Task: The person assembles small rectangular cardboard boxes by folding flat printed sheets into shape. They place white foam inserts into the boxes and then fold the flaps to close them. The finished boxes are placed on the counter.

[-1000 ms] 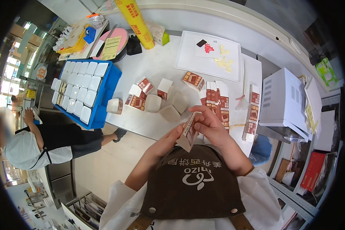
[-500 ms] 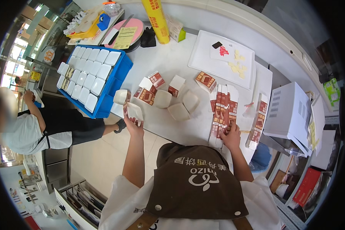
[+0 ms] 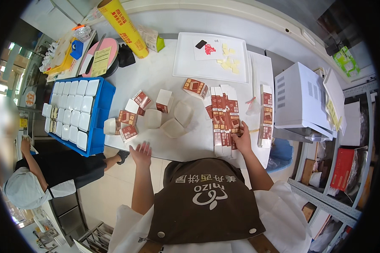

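My left hand (image 3: 140,154) is open, its fingers spread at the table's front edge, holding nothing. Just beyond its fingertips stands a brown-and-white cardboard sleeve (image 3: 128,133), beside a white tub (image 3: 110,126). My right hand (image 3: 242,138) is at the right edge of a stack of flat brown-and-white cardboard sleeves (image 3: 221,122), its fingers curled on a sleeve there. Between the hands sit more white tubs (image 3: 172,128), apparently empty, and several sleeves folded open, among them a white-sided one (image 3: 164,100) and a brown one (image 3: 195,87).
Left, a blue crate (image 3: 98,122) holds rows of white-lidded tubs; a co-worker (image 3: 29,185) stands beyond it. At the back are a yellow roll (image 3: 124,29), a pink round board (image 3: 107,46) and a white tray (image 3: 185,67). Right are another sleeve bundle (image 3: 266,116) and a white appliance (image 3: 299,97).
My left hand has let go of the white tub and sleeve and drawn back, opening. My right hand stays at the sleeve stack. The whole view has shifted, moving the table things leftward.
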{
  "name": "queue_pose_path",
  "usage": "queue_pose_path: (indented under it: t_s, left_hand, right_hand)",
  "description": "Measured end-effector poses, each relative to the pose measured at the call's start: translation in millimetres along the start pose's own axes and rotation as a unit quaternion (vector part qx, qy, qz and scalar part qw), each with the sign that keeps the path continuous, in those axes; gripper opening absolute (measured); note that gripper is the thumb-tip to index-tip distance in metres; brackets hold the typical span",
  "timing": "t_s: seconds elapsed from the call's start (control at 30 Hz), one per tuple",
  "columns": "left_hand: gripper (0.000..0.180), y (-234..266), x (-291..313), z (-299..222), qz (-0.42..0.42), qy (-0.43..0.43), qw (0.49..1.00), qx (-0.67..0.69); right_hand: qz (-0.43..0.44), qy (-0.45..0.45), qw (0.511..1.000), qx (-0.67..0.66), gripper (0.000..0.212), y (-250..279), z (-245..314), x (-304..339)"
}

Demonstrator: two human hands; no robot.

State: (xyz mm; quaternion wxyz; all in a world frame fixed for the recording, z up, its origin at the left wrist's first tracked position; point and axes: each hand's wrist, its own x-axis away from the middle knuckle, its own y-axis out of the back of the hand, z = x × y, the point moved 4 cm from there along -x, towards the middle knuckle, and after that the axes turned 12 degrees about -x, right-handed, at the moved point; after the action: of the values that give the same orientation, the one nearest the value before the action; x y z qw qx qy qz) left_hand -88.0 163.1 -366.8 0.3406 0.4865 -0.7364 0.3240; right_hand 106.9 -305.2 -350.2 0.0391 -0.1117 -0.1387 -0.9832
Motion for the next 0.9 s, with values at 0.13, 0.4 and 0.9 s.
queue_pose_path:
  t_s: [0.13, 0.4, 0.9]
  left_hand:
    - [0.068, -14, 13, 25, 0.066, 0.048, 0.996, -0.042]
    - [0.058, -78, 51, 46, 0.186, 0.03, 0.968, -0.166]
    - [0.073, -212, 197, -26, 0.382, -0.326, 0.847, -0.176]
  right_hand:
    - [-0.011, 0.022, 0.995, 0.096, 0.077, 0, 4, 5]
    - [-0.007, -0.036, 0.999, -0.006, 0.078, 6, -14, -1]
    - [0.345, 0.105, 0.931, -0.054, 0.076, -71, 212, 64]
